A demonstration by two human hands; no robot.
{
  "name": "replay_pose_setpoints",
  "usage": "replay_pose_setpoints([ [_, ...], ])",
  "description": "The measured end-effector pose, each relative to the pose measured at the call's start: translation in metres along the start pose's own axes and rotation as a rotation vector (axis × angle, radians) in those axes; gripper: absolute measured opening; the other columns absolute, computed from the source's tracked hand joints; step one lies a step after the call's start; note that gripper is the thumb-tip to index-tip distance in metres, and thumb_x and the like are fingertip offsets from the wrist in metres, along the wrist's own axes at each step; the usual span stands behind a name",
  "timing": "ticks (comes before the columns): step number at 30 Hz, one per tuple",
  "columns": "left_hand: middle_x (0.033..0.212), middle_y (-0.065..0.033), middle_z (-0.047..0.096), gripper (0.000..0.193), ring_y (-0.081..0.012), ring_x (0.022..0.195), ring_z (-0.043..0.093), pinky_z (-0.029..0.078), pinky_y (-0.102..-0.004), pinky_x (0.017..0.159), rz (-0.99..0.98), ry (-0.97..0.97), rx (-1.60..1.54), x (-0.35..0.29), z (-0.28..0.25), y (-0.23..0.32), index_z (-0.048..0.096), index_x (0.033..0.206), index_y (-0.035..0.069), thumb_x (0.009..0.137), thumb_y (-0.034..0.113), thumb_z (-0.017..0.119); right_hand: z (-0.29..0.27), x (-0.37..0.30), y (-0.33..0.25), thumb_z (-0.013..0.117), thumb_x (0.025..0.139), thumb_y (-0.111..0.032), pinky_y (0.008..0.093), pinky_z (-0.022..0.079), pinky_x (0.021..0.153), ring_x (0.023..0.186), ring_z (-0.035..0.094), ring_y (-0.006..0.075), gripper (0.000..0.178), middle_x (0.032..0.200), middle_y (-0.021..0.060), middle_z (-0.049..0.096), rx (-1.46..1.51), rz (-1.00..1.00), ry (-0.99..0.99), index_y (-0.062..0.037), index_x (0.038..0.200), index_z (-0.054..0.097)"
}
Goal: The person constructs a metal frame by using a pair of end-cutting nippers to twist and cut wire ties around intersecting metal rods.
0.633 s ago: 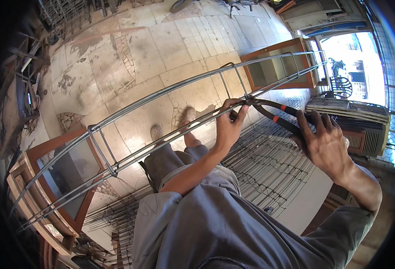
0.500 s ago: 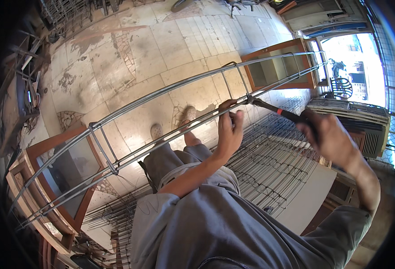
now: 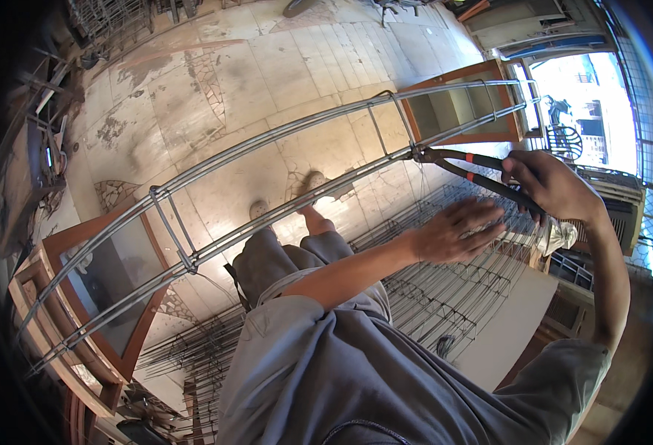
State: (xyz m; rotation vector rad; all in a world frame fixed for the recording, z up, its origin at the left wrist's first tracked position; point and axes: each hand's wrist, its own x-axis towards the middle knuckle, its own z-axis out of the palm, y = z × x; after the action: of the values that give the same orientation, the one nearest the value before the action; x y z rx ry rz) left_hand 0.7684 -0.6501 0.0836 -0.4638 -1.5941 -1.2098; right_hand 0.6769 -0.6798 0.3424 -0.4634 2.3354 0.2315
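Observation:
A long frame of steel bars (image 3: 297,207) spans the view from lower left to upper right, with square stirrups (image 3: 171,230) tied across it. My right hand (image 3: 552,185) grips the handles of end-cutting pincers (image 3: 469,165), which have dark grips with orange-red bands. The handles are spread apart, and the pincers' jaws sit at the joint of a stirrup and the near bars. My left hand (image 3: 460,230) is off the bars, below the pincers, fingers stretched out and a little blurred. Nothing shows in it.
Wood-framed cabinets with glass (image 3: 111,282) stand under the frame's left end, and another (image 3: 460,107) under its right. Stacked wire mesh (image 3: 445,289) lies beside my legs. Metal scrap (image 3: 45,141) lines the far left; chairs (image 3: 564,141) stand by the bright doorway.
My left hand has let go of the bars and moved right, toward the pincers. The pincers' handles, closed together before, are now spread, with my right hand around them.

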Motion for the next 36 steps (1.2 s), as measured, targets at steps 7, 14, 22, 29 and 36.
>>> replay_pose_setpoints([
  [7,0.120,-0.0194,0.049,0.074,-0.0350,0.114,0.047,0.030,-0.0515,0.102,-0.604,-0.010,0.158,0.065,-0.008,-0.021,0.043,0.131,-0.003,0.069,0.021,0.076,0.015,-0.011,-0.003,0.044,0.102,-0.025,0.0324,0.052,0.050,0.053,0.063,0.0184,0.034,0.064,0.0110,0.057,-0.049,-0.049,0.028,0.0030,0.118,0.055],
  [14,0.112,-0.0203,0.048,0.068,-0.0360,0.109,0.048,0.034,-0.0499,0.095,-0.603,-0.030,0.132,0.070,-0.013,-0.024,0.048,0.109,-0.002,0.054,0.012,0.085,0.077,-0.038,0.002,0.064,0.084,-0.041,0.0520,0.036,0.108,0.118,0.051,0.0276,0.064,0.126,0.0141,0.053,-1.299,-0.283,0.746,-0.0061,0.135,0.050],
  [22,0.106,-0.0209,0.049,0.048,-0.0374,0.104,0.048,0.034,-0.0492,0.094,-0.533,0.083,0.102,0.066,-0.017,-0.030,0.047,0.108,-0.002,0.067,0.002,0.072,0.062,-0.017,0.012,0.064,0.084,-0.034,0.0407,0.050,0.085,0.095,0.057,0.0295,0.057,0.105,0.0149,0.056,-1.394,-0.574,0.763,0.0047,0.126,0.053],
  [29,0.130,-0.0195,0.046,0.075,-0.0371,0.119,0.049,0.042,-0.0461,0.102,-0.372,0.277,0.077,0.034,-0.025,-0.009,0.041,0.137,0.001,0.074,0.019,0.078,0.050,-0.017,0.012,0.071,0.082,-0.038,0.0418,0.055,0.068,0.086,0.066,0.0340,0.054,0.098,0.0190,0.060,-0.946,-0.353,0.518,0.0044,0.113,0.055],
  [36,0.100,-0.0151,0.060,0.029,-0.0253,0.085,0.063,0.050,-0.0339,0.071,-0.749,0.332,-0.018,-0.035,-0.059,-0.007,0.056,0.109,0.002,0.082,0.005,0.068,0.023,-0.010,0.034,0.069,0.084,-0.040,0.0477,0.053,0.075,0.085,0.065,0.0409,0.052,0.096,0.0221,0.063,-0.712,-0.370,0.404,0.0029,0.112,0.059],
])
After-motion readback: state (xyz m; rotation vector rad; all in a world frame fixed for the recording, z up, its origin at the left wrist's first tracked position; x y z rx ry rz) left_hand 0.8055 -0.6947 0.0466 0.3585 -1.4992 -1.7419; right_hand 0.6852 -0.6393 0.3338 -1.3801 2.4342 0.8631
